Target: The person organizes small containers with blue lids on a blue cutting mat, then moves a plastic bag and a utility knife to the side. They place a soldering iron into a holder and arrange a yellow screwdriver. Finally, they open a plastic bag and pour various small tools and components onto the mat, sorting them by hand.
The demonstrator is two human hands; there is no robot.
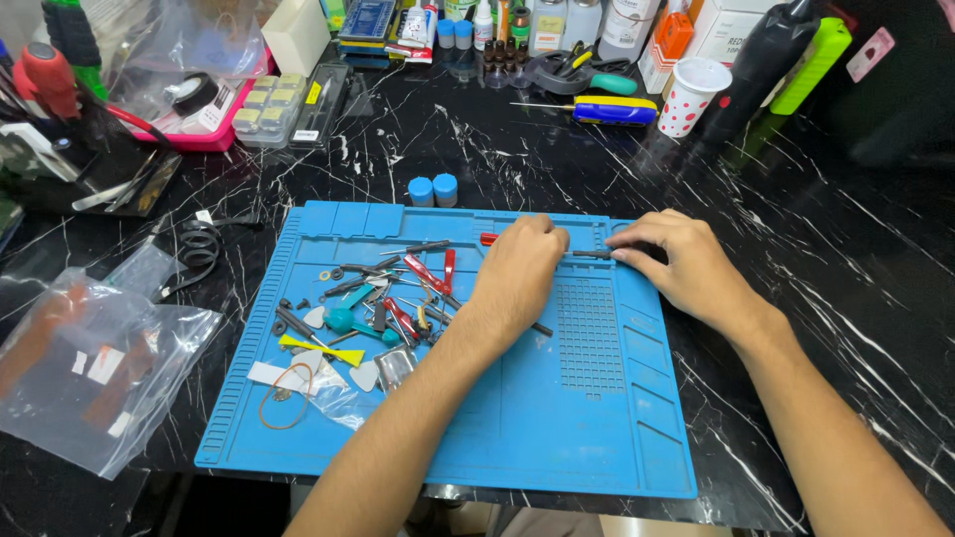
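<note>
Both hands meet over the upper part of the blue work mat (557, 418), which lies flat on the black marbled counter (796, 249). The left hand (517, 273) is curled, knuckles up, fingers closed over the red-handled end of a slim tool (589, 255), whose red tip peeks out at the hand's left side. The right hand (681, 261) pinches the dark shaft of the same tool between thumb and fingertips, its remaining fingers folded loosely. So both hands are narrow, each gripping one end of the one tool. The tool sits near the mat's top edge, just above the grid of small square pockets (589, 333). Its long axis runs almost level across the view, left to right, parallel with the mat's top rim; the handle points to the person's left and the dark working end to the right, into the right fingertips. To do this well, I judge the left hand should hold the handle steady while the right works along the shaft's own line, without bending it sideways, and both should stay low over the mat so that any small part dropped lands in the pockets. Well to the left lies a heap of small tools and picks (373, 303), apart from both hands; two blue caps (434, 190) stand just beyond the mat.
</note>
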